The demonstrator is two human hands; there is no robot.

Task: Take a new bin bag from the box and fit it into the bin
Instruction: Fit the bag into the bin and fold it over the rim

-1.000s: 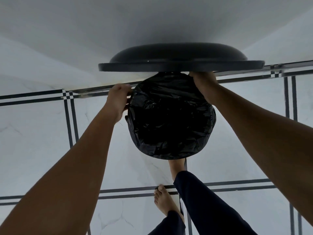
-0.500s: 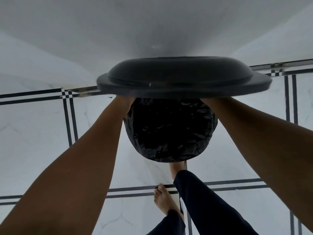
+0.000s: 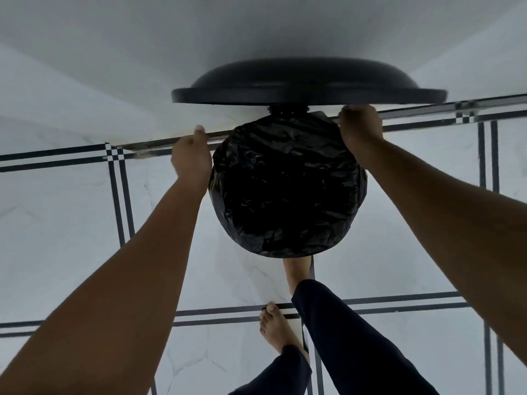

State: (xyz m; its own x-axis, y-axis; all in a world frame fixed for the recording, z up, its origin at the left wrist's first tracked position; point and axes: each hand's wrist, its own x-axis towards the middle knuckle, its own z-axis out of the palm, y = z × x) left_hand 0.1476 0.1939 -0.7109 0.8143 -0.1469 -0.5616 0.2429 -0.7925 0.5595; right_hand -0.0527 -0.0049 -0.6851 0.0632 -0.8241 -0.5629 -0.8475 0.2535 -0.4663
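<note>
A round bin stands on the floor, lined with a crinkled black bin bag (image 3: 288, 189) that is folded over its rim and hides the bin's wall. The black lid (image 3: 308, 86) stands raised behind it, seen edge-on. My left hand (image 3: 190, 161) is at the rim's left side, fingers curled against the bag's edge, thumb pointing up. My right hand (image 3: 360, 132) is clenched on the bag at the back right of the rim, just under the lid. The box is not in view.
White tiled floor (image 3: 71, 238) with dark double lines surrounds the bin, and a white wall rises close behind the lid. One bare foot (image 3: 298, 270) is at the bin's front base, partly under it. The other foot (image 3: 278, 329) stands nearer me.
Half a second ago the lid hung lower and hid both hands. It now stands raised again, and both hands show at the rim, the left a little lower on the side.
</note>
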